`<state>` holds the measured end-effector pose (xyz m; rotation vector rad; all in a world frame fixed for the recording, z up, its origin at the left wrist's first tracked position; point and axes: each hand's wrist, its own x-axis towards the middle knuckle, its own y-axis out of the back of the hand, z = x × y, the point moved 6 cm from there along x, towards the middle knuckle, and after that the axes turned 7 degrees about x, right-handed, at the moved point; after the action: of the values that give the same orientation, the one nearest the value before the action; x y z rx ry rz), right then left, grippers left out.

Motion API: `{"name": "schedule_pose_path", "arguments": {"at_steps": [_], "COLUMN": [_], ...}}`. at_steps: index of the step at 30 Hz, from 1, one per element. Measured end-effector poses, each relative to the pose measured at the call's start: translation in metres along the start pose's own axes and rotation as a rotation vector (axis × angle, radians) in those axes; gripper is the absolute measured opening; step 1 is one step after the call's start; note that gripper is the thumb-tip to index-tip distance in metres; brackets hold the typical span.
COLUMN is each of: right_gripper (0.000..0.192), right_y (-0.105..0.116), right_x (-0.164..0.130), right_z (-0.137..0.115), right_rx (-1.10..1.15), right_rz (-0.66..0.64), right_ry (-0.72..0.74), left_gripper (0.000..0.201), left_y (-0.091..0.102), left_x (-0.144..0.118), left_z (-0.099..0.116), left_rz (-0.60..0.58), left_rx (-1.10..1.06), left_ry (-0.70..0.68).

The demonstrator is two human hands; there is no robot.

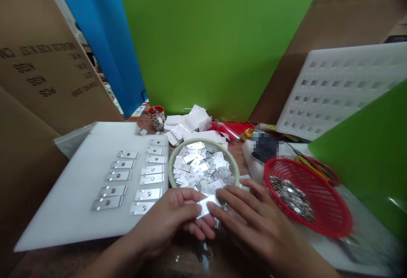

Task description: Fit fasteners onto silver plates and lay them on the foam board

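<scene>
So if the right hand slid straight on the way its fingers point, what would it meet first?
The right hand points left, toward the left hand. Both pinch a small metal plate between them, so it would likely press into the left hand's fingers; depth is unclear.

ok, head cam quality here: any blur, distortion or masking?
Head view: wide-angle bend at the edges, the cardboard box leaning in; soft overall, the right hand and red basket smeared; left hand sharper; a pixelated patch masks something behind the basket; lighting even, mild sheen on the metal plates.
</scene>
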<state>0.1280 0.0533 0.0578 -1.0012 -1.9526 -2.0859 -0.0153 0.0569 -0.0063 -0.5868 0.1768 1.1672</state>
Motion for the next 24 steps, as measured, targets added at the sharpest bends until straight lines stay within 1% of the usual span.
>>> {"name": "schedule_pose_path", "arguments": {"at_steps": [2, 4, 6, 8, 10, 12, 13, 15, 18, 21, 24], "right_gripper": [0.032, 0.034, 0.035, 0.035, 0.035, 0.035, 0.035, 0.036, 0.039, 0.041, 0.042], "right_y": [0.0, 0.0, -0.001, -0.002, -0.004, -0.007, -0.008, -0.013, -0.019, -0.023, -0.025], "right_x": [0.003, 0.005, 0.006, 0.005, 0.004, 0.002, 0.0, -0.004, -0.013, -0.023, -0.03], "right_z": [-0.002, -0.003, -0.003, -0.002, -0.003, -0.004, -0.004, -0.004, -0.002, 0.005, 0.009], "right_rx": [-0.004, 0.003, 0.01, 0.01, 0.007, -0.003, -0.014, -0.048, -0.087, -0.066, -0.023], "right_rz": [0.012, 0.031, 0.05, 0.065, 0.077, 0.094, 0.092, 0.071, 0.049, 0.057, 0.072], "right_ry": [0.025, 0.046, 0.062, 0.061, 0.065, 0.062, 0.064, 0.072, 0.116, 0.104, 0.071], "left_gripper": [0.013, 0.01, 0.009, 0.01, 0.009, 0.008, 0.007, 0.007, 0.008, 0.007, 0.007], "left_y": [0.017, 0.043, 0.08, 0.123, 0.164, 0.193, 0.204, 0.222, 0.237, 0.243, 0.241], "left_x": [-0.008, -0.018, -0.028, -0.037, -0.04, -0.037, -0.033, -0.024, -0.014, -0.009, -0.009], "left_z": [0.011, 0.031, 0.059, 0.09, 0.116, 0.132, 0.136, 0.139, 0.134, 0.128, 0.124], "left_rz": [0.025, 0.071, 0.168, 0.325, 0.487, 0.542, 0.556, 0.582, 0.627, 0.659, 0.655], "left_rx": [0.057, 0.128, 0.228, 0.359, 0.483, 0.514, 0.526, 0.545, 0.584, 0.647, 0.706], "left_ry": [-0.008, -0.039, -0.099, -0.159, -0.16, -0.148, -0.131, -0.095, -0.058, -0.031, -0.012]}}
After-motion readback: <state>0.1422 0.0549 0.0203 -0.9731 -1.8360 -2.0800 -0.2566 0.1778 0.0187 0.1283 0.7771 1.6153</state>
